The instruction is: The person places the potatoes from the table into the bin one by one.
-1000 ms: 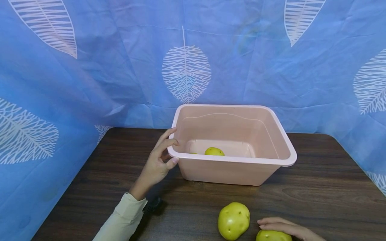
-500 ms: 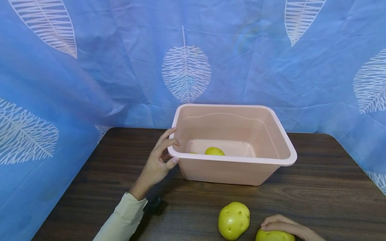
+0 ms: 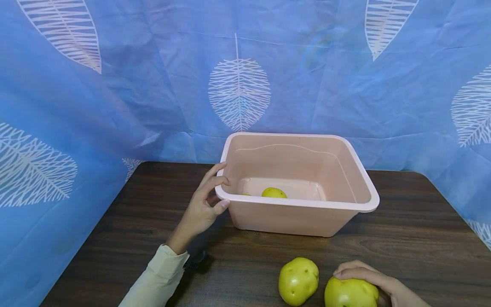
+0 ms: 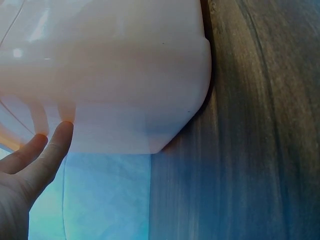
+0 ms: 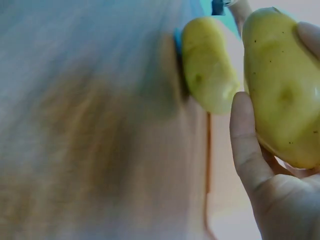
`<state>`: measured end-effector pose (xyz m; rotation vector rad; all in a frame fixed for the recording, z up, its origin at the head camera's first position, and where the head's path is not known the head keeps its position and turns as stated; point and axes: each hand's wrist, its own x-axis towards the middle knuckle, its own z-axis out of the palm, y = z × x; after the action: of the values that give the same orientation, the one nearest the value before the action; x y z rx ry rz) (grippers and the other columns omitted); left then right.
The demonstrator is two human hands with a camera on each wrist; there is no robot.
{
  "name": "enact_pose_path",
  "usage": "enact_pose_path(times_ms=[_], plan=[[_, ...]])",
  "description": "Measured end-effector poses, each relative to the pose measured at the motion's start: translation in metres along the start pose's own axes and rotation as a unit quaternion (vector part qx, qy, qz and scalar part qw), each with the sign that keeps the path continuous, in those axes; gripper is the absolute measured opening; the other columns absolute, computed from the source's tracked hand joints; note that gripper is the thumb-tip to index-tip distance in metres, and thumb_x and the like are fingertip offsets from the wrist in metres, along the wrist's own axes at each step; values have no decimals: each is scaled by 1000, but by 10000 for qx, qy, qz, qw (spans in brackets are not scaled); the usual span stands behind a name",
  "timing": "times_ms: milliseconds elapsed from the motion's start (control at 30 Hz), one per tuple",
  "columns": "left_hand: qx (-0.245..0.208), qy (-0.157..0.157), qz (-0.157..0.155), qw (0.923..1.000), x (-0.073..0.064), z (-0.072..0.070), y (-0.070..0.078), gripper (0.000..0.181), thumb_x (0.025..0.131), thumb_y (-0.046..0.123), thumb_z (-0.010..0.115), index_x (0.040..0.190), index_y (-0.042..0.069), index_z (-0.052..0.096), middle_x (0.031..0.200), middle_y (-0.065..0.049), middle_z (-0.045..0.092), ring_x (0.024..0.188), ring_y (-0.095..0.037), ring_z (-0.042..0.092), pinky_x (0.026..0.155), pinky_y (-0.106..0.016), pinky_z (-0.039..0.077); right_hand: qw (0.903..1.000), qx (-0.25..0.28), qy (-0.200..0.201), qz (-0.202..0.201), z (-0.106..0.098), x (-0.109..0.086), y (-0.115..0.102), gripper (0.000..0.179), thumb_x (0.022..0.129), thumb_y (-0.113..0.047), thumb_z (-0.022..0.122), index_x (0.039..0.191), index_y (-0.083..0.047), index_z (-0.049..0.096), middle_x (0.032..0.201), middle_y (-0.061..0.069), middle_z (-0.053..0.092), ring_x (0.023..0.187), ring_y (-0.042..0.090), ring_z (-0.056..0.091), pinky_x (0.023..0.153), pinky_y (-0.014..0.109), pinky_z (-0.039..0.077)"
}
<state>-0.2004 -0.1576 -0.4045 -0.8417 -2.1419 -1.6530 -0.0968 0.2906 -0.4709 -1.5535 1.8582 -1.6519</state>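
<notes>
A pink plastic tub [image 3: 291, 217] stands on the dark wooden table. My left hand [image 3: 201, 209] grips its near left corner, two fingers over the rim and the thumb at the front. Two fingers [image 4: 50, 155] reach the tub's wall in the left wrist view. At the bottom right of the head view, my right hand [image 3: 368, 275] holds a yellow potato [image 3: 350, 294]; the right wrist view shows fingers and thumb round this potato [image 5: 282, 90]. Just left of it, another yellow potato [image 3: 298, 281] rests on the table.
Inside the tub lies a yellow potato [image 3: 274, 192], with a sliver of another beside it, mostly hidden by the front rim. A small black object [image 3: 196, 259] sits by the left wrist. Behind the table [image 3: 414, 238] hangs a blue leaf-patterned cloth [image 3: 291, 85].
My right hand has closed round the potato and raised it, moving slightly up in the head view. The left hand stays at the tub's corner. The head view has shifted slightly.
</notes>
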Motion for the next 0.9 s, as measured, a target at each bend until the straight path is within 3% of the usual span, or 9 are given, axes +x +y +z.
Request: enact_pose_path(times_ms=[267,600,900], plan=[[23,10,14,10000,0,0,1,53,95,55,71,124,11,61,170,-6,31,148,-43,39,92,-65,54,9935,251,477,1004,-7,21,-35,82,81,28,61,156,9,33,160,10,41,139,16,52,94,34,60],[29,17,-99,9999,-1,0,1,46,95,47,73,124,13,62,170,-5,32,149,-43,38,93,-70,52,9851,88,886,1472,-22,59,-72,83,81,30,63,156,7,36,161,4,44,133,16,60,91,36,62],[18,2,-78,10000,-1,0,2,44,95,44,74,123,13,61,170,-5,32,148,-45,39,91,-68,53,9807,186,996,1675,-47,104,-106,79,85,26,61,156,8,33,161,15,42,133,23,61,90,43,62]])
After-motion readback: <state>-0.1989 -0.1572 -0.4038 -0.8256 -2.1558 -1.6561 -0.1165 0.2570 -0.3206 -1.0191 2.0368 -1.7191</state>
